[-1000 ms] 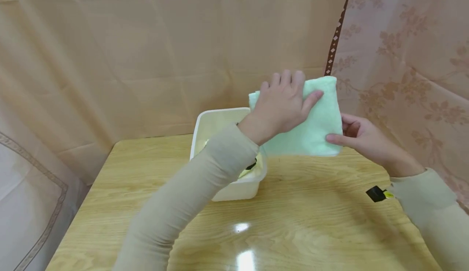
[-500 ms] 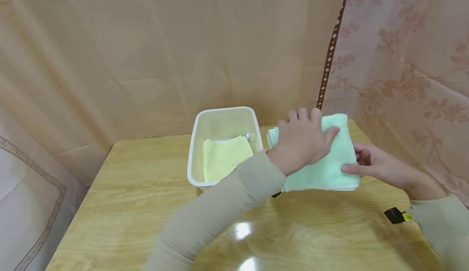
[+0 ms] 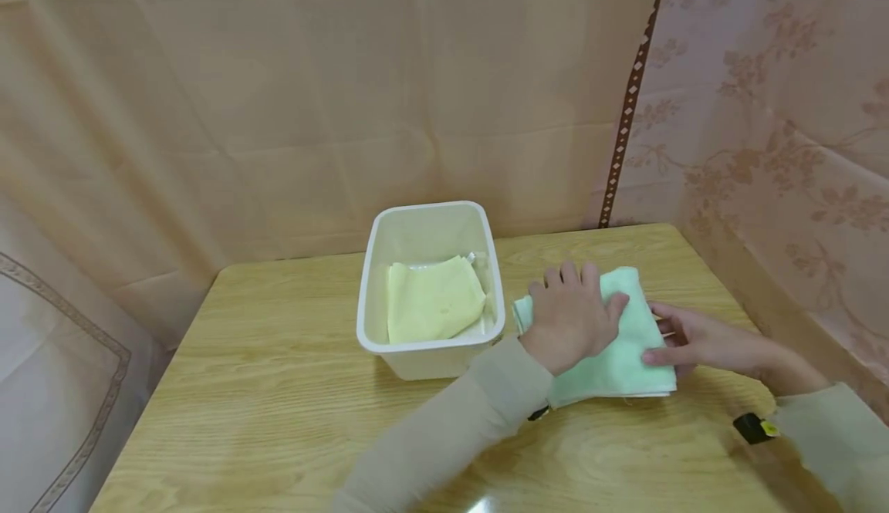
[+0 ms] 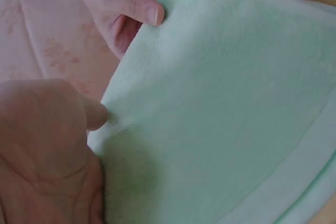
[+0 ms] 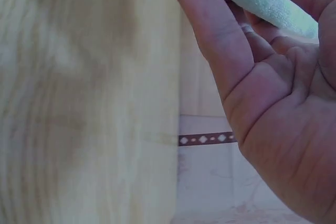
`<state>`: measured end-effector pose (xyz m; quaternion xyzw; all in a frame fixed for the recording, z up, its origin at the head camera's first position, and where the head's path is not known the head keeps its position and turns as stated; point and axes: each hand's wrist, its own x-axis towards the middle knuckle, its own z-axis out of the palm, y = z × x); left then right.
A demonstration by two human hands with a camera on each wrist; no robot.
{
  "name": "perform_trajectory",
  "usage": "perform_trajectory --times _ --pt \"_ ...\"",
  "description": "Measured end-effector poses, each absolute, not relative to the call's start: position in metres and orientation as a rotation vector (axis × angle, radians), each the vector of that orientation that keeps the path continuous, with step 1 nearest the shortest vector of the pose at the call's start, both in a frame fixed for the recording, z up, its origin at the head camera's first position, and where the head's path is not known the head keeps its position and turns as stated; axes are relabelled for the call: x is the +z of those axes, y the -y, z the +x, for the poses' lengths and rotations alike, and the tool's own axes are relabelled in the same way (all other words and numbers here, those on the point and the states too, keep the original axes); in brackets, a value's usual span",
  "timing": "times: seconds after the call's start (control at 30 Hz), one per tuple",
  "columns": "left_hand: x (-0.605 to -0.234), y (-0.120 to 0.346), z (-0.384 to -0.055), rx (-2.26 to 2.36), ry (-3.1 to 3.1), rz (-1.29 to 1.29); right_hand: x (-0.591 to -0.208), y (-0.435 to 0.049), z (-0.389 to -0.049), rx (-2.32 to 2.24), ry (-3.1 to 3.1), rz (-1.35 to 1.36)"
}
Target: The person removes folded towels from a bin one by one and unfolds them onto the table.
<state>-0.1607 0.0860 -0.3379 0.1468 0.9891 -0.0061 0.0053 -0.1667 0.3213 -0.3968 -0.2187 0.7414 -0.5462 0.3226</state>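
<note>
Together, left hand [image 3: 571,322] and right hand [image 3: 715,345] hold folded green cloth [image 3: 623,365].

A wooden table [image 3: 278,359] stands before a creased beige curtain [image 3: 312,112], a pink floral curtain [image 3: 778,112] hanging at right.

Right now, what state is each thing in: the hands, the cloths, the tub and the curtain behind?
Left hand: gripping the green cloth.
Right hand: pinching that cloth's edge.
Green cloth: folded; whether it touches the table is hard to tell.
Yellow cloth: folded, lying inside the tub.
Tub: upright, open at the top, standing on the table.
Curtain: hanging, creased.
</note>
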Motion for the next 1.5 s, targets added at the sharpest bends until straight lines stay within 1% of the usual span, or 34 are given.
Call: perform_trajectory --times 0.23,0.5,0.8,1.3,1.5 --pt "-0.373 -0.089 -0.181 -0.188 -3.227 0.631 -0.415 -0.319 -0.175 -1.403 -2.016 -0.512" --pt "-0.404 -0.087 -0.204 -0.120 -3.281 0.718 -0.428 -0.310 -0.181 -1.391 -2.085 -0.429" --pt "-0.420 -0.080 -0.216 -0.128 -3.347 0.779 -0.433 -0.296 -0.184 -1.386 -2.116 -0.373" --pt "-0.441 -0.074 -0.233 -0.143 -3.340 0.693 -0.437 -0.282 -0.195 -1.311 -2.155 -0.382" --pt "-0.444 -0.081 -0.233 -0.168 -3.297 0.727 -0.434 -0.287 -0.189 -1.273 -2.203 -0.344"
